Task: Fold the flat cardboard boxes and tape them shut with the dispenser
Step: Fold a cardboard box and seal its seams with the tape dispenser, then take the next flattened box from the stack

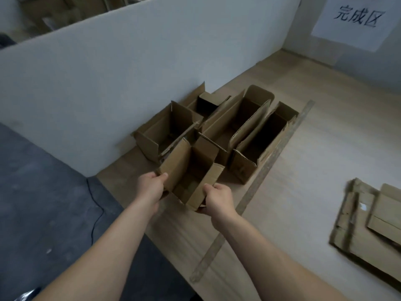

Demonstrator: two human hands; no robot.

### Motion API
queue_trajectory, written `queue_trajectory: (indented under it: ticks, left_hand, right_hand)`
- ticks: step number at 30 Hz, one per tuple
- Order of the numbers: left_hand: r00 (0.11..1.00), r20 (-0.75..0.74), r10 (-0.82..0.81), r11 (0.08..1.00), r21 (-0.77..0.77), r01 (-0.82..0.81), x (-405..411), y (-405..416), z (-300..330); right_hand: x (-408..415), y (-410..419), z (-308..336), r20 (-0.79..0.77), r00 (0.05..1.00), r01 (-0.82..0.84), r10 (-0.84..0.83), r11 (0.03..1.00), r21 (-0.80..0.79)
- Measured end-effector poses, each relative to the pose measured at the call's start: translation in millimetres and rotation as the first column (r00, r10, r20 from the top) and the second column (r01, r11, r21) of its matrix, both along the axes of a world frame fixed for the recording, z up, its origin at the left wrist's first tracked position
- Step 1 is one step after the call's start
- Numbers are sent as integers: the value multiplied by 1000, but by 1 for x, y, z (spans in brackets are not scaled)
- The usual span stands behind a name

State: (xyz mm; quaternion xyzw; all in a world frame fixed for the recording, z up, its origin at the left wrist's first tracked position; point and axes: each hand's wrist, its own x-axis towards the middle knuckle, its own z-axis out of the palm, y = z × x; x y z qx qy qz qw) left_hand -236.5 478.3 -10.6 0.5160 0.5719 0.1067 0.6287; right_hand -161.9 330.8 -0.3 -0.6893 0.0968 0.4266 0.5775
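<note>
Cardboard, brown, corrugated: one open-topped box [191, 170] held between my two hands at the near left edge of the wooden table [303, 170], top flaps standing up. My left hand [152, 187] grips its left wall, thumb over the rim and fingers curled round the outside. My right hand [219, 199] clasps the near right corner, thumb on the flap, fingers wrapped underneath. Whether the box rests on the table or hangs just above it, I cannot tell from this angle.

Item, beyond my fingertips: four more folded boxes [236, 120], open-topped, packed side by side against the white partition [108, 83].

Item, right of my right hand: a long worn strip [256, 181], possibly a ruler, lying diagonally on the table, touching the rightmost box.

Item, far right, well apart from my fingers: a stack of flat cardboard blanks [368, 224].

Item, far wall: a white paper sign [353, 20] with dark characters.

Item, left of my left hand: dark grey floor [43, 213] with a thin black cable [95, 213].
</note>
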Motion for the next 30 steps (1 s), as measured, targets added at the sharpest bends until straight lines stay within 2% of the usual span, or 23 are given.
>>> queue_trajectory:
  ticks: [5,10,13,16,17,19,20,22,23,25,27,30]
  left_hand:
    - [996,-44,76,996,54,-74,19,14,-10]
    - [996,-11,93,987,129,-91,24,10,-9]
    - [983,61,173,971,154,-180,17,3,-9]
    - [929,89,360,889,267,-371,0,-20,-13]
    - [912,69,405,860,311,-406,-9,-32,-16]
    - [911,8,413,861,321,-393,-24,-66,-30]
    - [928,-14,372,885,309,-350,-30,-87,-39]
    - [982,-67,175,935,324,-145,-30,-139,-54]
    - [995,-91,45,940,341,-12,-25,-167,-58]
    - [976,-48,-212,910,355,215,-3,-219,-65]
    - [896,-31,-443,822,384,420,30,-265,-65]
    - [742,-85,-665,616,499,609,86,-326,-58]
  right_hand:
    - [7,20,-16,-53,998,13,-15,1000,-27]
    - [9,22,-15,-99,994,-46,52,997,61]
    - [11,3,-6,-100,990,-92,97,994,56]
    - [18,-43,-11,25,997,-77,77,997,13]
    - [23,-65,-17,92,994,-57,59,998,-23]
    - [35,-119,-29,212,977,21,5,993,-120]
    - [41,-150,-34,250,967,84,-41,982,-167]
    - [51,-216,-39,311,937,241,-160,939,-244]
    - [55,-249,-39,343,916,310,-210,911,-273]
    - [63,-311,-35,405,880,396,-247,853,-340]
    - [72,-369,-33,463,851,452,-248,793,-408]
    - [87,-440,-31,524,820,510,-228,707,-491]
